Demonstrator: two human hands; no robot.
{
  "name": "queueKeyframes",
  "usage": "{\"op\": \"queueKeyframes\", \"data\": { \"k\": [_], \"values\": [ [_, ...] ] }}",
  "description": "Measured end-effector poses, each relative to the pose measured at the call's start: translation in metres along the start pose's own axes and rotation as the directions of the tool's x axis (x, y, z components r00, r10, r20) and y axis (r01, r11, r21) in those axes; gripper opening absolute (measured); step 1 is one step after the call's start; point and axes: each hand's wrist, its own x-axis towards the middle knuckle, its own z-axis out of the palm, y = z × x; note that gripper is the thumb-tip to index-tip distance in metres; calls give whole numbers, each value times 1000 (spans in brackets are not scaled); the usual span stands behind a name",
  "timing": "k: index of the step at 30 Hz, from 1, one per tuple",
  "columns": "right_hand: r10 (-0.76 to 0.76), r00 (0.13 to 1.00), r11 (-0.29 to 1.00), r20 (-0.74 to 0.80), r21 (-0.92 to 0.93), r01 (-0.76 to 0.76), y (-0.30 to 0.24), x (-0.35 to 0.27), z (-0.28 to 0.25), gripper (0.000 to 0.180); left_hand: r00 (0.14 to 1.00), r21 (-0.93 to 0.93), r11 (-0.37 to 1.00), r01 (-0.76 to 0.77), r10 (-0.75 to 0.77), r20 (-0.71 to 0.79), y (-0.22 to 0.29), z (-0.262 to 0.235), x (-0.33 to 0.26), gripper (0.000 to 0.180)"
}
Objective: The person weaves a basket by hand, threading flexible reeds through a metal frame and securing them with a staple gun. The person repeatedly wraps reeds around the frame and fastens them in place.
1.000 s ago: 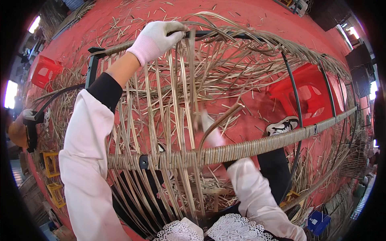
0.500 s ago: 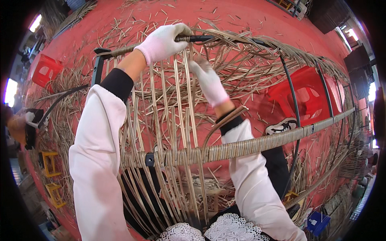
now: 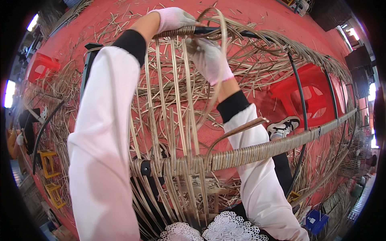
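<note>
A metal chair-like frame stands before me, its dark far bar [image 3: 207, 30] partly wound with tan rattan strip. My left hand [image 3: 175, 19], in a white and pink glove, is closed over the wound part of that bar, fingertips at the strip. Just beneath the bar, my right hand [image 3: 209, 60], gloved alike, has its fingers curled together at the strip's underside; their tips are partly hidden. A loose loop of rattan strip [image 3: 222, 30] arches up beside the left fingertips and drops past the right wrist. Several long strips [image 3: 175, 80] stretch between the far bar and the wrapped near bar [image 3: 249, 152].
Rattan scraps litter the red floor [image 3: 257, 14]. A red plastic stool [image 3: 309, 96] lies at the right, another red stool [image 3: 42, 66] at far left. Small yellow stools [image 3: 49, 164] and a blue box [image 3: 316, 221] stand lower down. A bundle of strips [image 3: 313, 56] hangs along the frame.
My left hand has shifted slightly up and right along the bar. My right hand has risen close under the bar, and a loop of strip now stands up beside the hands.
</note>
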Motion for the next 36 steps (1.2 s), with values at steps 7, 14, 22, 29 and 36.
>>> {"op": "queueKeyframes", "data": {
  "k": [7, 14, 22, 29, 36],
  "values": [
    [173, 977, 932, 128, -343, -120, -21, -70, -25, 18, 882, 274, 843, 463, -409, -234, 23, 11, -9, 45],
    [715, 594, 699, 369, -365, -615, -233, -358, -123, 15, 962, -320, 925, -207, 132, -241, 255, 103, -251, 27],
    [486, 655, 856, 579, -162, -492, -269, -422, -143, 14, 619, -417, -660, 625, 93, 780, 403, 358, -418, 34],
    [500, 110, 635, 859, -278, -721, -286, -409, -145, 29, 754, -239, -959, 152, -44, 656, 427, 417, -443, 30],
    [507, 112, 694, 855, -328, -641, -295, -397, -149, 28, 661, -337, -931, 144, -163, 732, 433, 422, -435, 22]
  ]
}}
